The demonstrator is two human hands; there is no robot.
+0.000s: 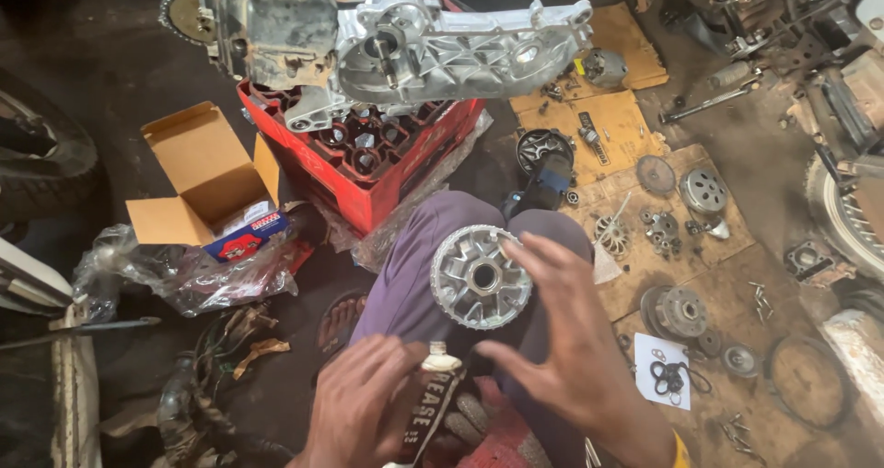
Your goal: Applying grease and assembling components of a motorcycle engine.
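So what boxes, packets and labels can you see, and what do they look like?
Open cardboard box: left of the red crate, brown, flaps up.
Small flat packet: at that box's front, blue, red and white.
Grease tube: by the left hand, white with dark lettering.
Clear bag: floor at right, white card, black rings.

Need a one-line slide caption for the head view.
Right hand steadies a toothed metal pulley disc on the knee; left hand grips a grease tube, engine case on red crate.
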